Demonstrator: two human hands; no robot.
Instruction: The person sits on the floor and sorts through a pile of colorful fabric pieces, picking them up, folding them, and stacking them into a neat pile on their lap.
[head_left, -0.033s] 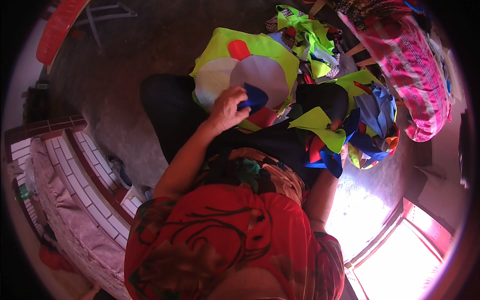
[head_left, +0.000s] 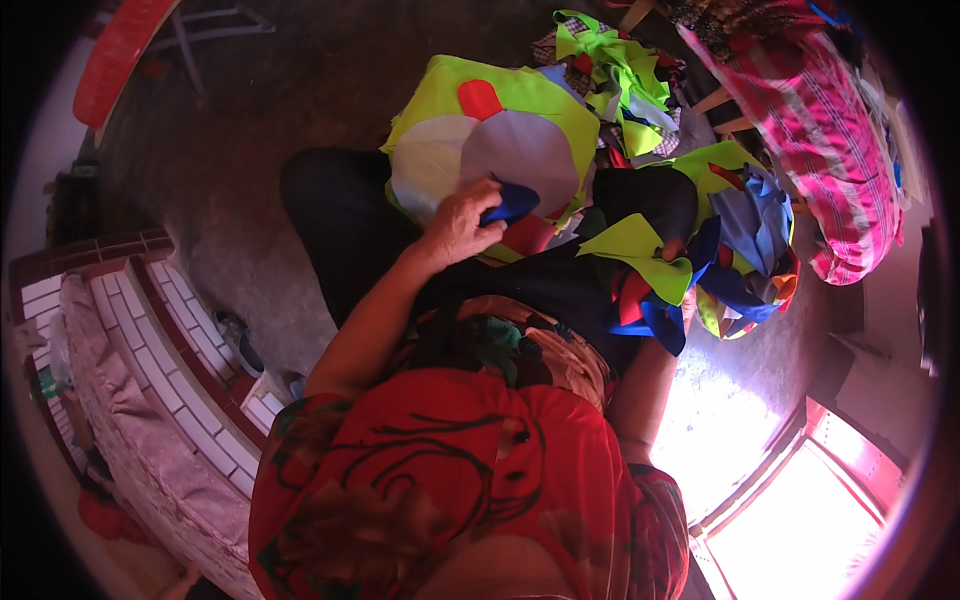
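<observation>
A: What does the left hand (head_left: 458, 225) hold?
B: It pinches a blue fabric scrap (head_left: 512, 203) against the pale round cloth (head_left: 520, 150) on the person's lap.
A: And the right hand?
B: It is buried under the yellow-green scrap (head_left: 640, 250); its grip cannot be told.

The left hand (head_left: 455, 228) rested on a pale round fabric piece (head_left: 525, 150) lying on a neon yellow-green cloth (head_left: 520, 95) spread over the person's lap, its fingers closed in a grip on a small blue scrap (head_left: 512, 203). A red scrap (head_left: 479, 97) lay at the far edge of the yellow-green cloth. The right hand (head_left: 676, 250) was mostly hidden among a heap of blue, red and yellow-green scraps (head_left: 740, 250) on the right. Farther right lay a pink striped bundle (head_left: 830, 150). On the near left ran a white tiled ledge (head_left: 190, 340); a bare concrete floor (head_left: 250, 150) stretched beyond.
</observation>
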